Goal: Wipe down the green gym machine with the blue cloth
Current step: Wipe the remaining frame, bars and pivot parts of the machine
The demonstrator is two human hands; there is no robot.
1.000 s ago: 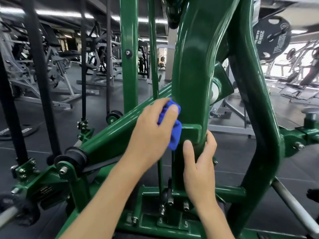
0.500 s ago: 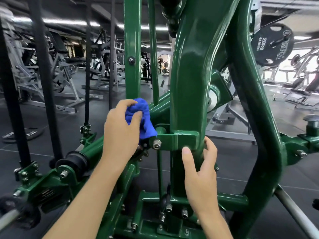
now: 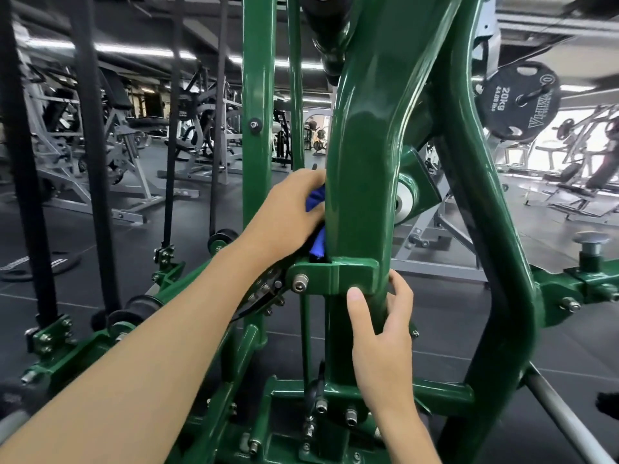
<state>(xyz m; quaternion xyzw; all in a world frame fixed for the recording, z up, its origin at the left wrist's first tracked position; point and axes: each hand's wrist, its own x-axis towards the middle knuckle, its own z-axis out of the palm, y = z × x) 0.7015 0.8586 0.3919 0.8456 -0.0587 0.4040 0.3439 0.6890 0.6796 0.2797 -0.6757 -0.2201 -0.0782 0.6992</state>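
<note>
blue cloth [image 3: 316, 200], bunched in the curled fingers of the left hand [image 3: 288, 212], is back up against the green machine's upright [image 3: 361, 162]; the right hand [image 3: 382, 336] clasps it lower down, so wiping continues.

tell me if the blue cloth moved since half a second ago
Yes. The blue cloth in the left hand went right, from up-left of the silver bracket bolt to above it, against the thick green upright post.

The green gym machine [image 3: 363, 155] is metal under thick, glossy paint that throws bright highlights. The blue cloth [image 3: 315, 201] looks soft, matt and crumpled. The hex bolt head [image 3: 299, 283] is bare, shiny steel, while the bar [image 3: 566, 420] at lower right is dull grey metal. The floor [image 3: 442, 333] is dark and matt.
</note>
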